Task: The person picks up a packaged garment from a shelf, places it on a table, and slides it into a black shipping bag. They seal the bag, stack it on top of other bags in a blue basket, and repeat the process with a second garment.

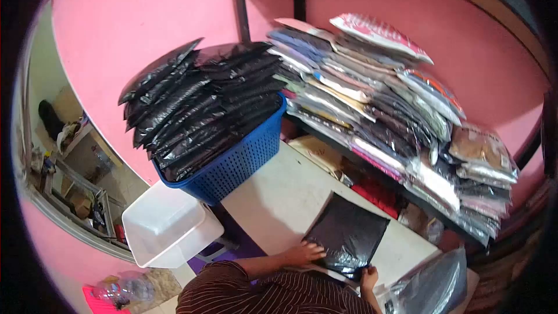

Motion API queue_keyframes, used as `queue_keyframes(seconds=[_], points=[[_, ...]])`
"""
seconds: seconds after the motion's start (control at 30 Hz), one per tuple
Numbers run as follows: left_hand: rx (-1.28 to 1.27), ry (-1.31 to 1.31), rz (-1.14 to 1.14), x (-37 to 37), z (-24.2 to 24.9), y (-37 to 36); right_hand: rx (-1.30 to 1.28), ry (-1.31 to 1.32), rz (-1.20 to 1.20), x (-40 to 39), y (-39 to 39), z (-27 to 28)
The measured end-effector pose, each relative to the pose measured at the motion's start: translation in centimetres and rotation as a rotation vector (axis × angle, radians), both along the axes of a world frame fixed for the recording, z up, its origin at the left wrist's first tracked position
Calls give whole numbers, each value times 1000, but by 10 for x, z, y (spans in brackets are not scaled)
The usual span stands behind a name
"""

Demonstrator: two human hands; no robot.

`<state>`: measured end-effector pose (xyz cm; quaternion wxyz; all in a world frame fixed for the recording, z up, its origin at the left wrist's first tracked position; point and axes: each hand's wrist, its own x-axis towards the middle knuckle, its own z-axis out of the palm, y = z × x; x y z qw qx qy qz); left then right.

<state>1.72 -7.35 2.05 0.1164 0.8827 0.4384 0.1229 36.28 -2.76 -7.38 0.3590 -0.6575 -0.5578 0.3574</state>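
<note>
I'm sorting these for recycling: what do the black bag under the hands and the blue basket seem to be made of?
The black bag looks like thin glossy plastic film: it wrinkles and catches light. The left hand lies flat on it; the right hand pinches its near edge. The blue basket looks like rigid moulded plastic, matte, with a perforated wall.

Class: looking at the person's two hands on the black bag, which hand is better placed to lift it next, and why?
Probably the right hand: it pinches the black bag at its near edge, while the left hand lies flat on top.
</note>
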Motion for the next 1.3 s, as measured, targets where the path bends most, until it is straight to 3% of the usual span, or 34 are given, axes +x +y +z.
queue_keyframes(seconds=[0.03, 0.1, 0.17, 0.2, 0.27, 0.3, 0.37, 0.4, 0.43, 0.53, 0.6, 0.63, 0.7, 0.73, 0.77, 0.8, 0.83, 0.87, 0.9, 0.93, 0.97, 1.03, 1.1, 1.17, 1.23, 1.3], points=[[38, -20, -28, 2, -18, 2, -25, -148, 71, 0, 2, 18], [25, 25, -15, 6, -24, 5, 256, -326, -49, -25, -5, 71], [-5, 60, -14, 4, -26, 13, 578, -526, 263, -27, -7, 83], [34, 95, -35, 4, -29, 15, 189, -591, 572, -20, -6, 61], [72, 129, -53, 4, -26, 11, 546, -736, 860, -18, -5, 51], [67, 177, -45, 2, -14, 9, 660, -794, 935, -31, -6, 80], [80, 231, -31, -4, -18, 10, 723, -844, 836, -29, -4, 82], [128, 261, -18, -9, -36, 11, 427, -836, 893, -12, 0, 41], [173, 291, -6, -14, -45, 15, 264, -819, 877, -12, 1, 48], [-7, 270, -13, -18, -3, 14, 410, -784, 816, -8, 3, 38], [-52, 263, 8, -24, 12, 23, 359, -707, 818, -9, 11, 53], [-100, 253, 18, -25, 16, 29, 461, -705, 783, -12, 18, 73], [-8, 304, 22, -31, 3, 62, 377, -544, 681, -10, 37, 103], [80, 350, 13, -34, -5, 76, 412, -591, 702, -8, 54, 124], [47, 250, -13, -34, 92, 77, 441, -639, 725, 0, 73, 140], [-59, 173, 39, -35, 134, 90, -60, -353, 530, 3, 106, 152], [162, 41, 28, -42, 145, 111, 723, -603, 614, 11, 132, 166], [13, -30, 68, -46, 181, 126, 936, -423, 484, -15, 140, 221], [27, -80, 55, -50, 224, 139, 651, -499, 532, -16, 158, 264], [-6, -113, 53, -55, 265, 151, 828, -283, 499, -23, 183, 273], [-37, -141, 52, -63, 302, 163, 660, -244, 401, -39, 189, 301], [-15, -102, -107, -84, 360, 184, 631, -96, 377, -60, 226, 319], [94, -151, -223, -101, 407, 192, 720, 259, 379, -96, 242, 340], [-46, -193, -73, -113, 457, 183, 721, 491, 255, -135, 239, 360], [-276, -293, 106, -120, 499, 181, 695, 565, 129, -172, 233, 354], [-208, -304, 216, -129, 532, 179, 576, 862, -148, -233, 187, 352]])
